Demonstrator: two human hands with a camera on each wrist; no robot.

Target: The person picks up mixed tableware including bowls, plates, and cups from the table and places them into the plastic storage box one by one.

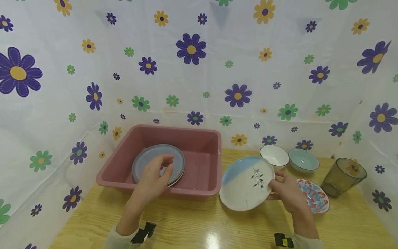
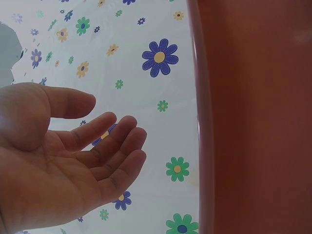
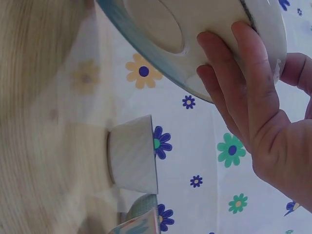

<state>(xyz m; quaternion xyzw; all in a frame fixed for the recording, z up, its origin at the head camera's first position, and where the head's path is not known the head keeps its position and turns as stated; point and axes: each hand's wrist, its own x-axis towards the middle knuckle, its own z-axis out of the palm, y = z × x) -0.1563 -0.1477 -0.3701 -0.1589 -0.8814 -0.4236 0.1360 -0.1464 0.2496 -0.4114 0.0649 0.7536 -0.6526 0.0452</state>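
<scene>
A white and blue plate [image 1: 242, 186] with a leafy twig design is tilted above the table, its right rim pinched by my right hand [image 1: 287, 193]. In the right wrist view the fingers [image 3: 253, 73] support the plate's underside and the thumb lies over the rim. My left hand [image 1: 153, 178] hovers over the near edge of a pink basin [image 1: 202, 166], holding nothing, its fingers relaxed and slightly bent. Inside the basin's left half lies a grey-blue plate [image 1: 146, 157], with a paler rim showing beneath it. The left wrist view shows the empty palm [image 2: 53, 180] beside the basin wall.
To the right stand a white bowl [image 1: 275, 155], a pale green bowl [image 1: 303, 160] and a brown-tinted glass [image 1: 342, 178]. A red and blue patterned dish [image 1: 318, 199] sits behind my right wrist. A flowered cloth [image 1: 214, 76] rises behind the wooden table [image 1: 186, 221].
</scene>
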